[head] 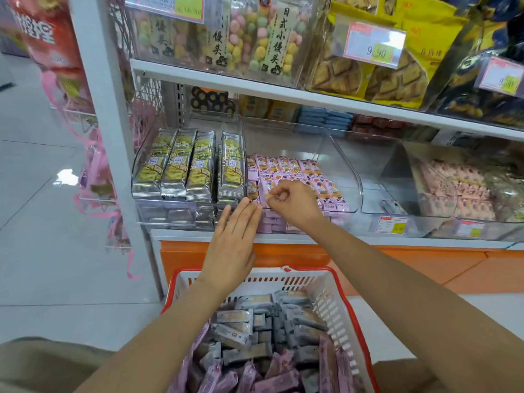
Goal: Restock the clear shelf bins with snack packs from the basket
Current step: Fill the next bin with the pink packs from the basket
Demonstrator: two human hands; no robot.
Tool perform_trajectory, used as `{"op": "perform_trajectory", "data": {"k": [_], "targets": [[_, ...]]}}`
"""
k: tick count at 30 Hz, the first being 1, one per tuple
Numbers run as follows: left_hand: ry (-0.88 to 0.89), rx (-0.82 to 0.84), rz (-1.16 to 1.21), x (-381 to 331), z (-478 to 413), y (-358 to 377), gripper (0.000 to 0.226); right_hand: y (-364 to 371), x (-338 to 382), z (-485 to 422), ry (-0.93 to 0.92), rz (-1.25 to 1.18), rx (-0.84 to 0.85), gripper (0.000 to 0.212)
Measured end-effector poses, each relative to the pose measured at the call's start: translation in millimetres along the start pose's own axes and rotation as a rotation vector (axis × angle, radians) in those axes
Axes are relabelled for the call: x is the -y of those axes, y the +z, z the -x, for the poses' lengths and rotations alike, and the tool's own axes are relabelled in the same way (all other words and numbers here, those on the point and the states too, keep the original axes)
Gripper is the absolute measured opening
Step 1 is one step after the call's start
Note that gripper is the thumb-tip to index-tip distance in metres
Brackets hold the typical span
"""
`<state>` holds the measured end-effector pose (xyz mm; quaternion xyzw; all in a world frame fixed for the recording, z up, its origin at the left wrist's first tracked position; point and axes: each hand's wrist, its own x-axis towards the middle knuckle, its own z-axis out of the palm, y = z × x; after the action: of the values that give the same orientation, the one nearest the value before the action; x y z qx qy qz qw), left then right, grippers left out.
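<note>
Below both wrists, a red-rimmed basket (181, 282) heaped with grey and pink snack packs (255, 350). Ahead of it, left hand (232, 245) flat, fingers straight, holding nothing, tips at the front edge of the clear bin (344, 168). Just right of it, right hand (292, 202) curled, pinching a pink pack (267, 190) inside that bin.

Basket (338, 282) is placed before and below the lower shelf (397, 240); snack packs (255, 350) are piled in it. Bins are lined up side by side on that shelf. Left bin (136, 171) is filled with tall packs (181, 165) stood upright in a row. Middle bin (350, 177), just right of it, is filled with small packs (297, 168) in rows. Third bin (375, 194) is set further right. More bins are carried on the upper shelf (255, 84) above. Left grip (232, 242) is held flat at the front, where left and middle bins meet. Right grip (292, 202) is set on the small packs at the middle bin's front.
</note>
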<state>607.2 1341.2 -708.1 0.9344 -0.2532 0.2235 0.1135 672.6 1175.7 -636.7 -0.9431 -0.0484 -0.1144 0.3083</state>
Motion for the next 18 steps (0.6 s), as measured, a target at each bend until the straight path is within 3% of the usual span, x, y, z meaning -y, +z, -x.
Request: {"op": "perform_trajectory", "data": {"k": [6, 12, 15, 18], "targets": [[0.004, -0.046, 0.011, -0.8, 1.4, 2.2, 0.078, -1.6, -5.7, 4.0, -0.039, -0.083, -0.007, 0.013], [0.063, -0.13, 0.034, -4.0, 24.1, 17.6, 0.055, -4.8, -6.3, 61.1, -0.336, -0.288, -0.079, 0.016], [0.092, -0.016, 0.004, -1.8, 35.3, 36.4, 0.053, 17.0, -29.1, 91.4, -0.287, -0.335, 0.035, 0.014], [-0.006, 0.158, -0.039, 3.8, 45.3, 58.2, 0.075, 46.3, -64.6, 116.9, -0.167, -0.305, 0.255, 0.015]]}}
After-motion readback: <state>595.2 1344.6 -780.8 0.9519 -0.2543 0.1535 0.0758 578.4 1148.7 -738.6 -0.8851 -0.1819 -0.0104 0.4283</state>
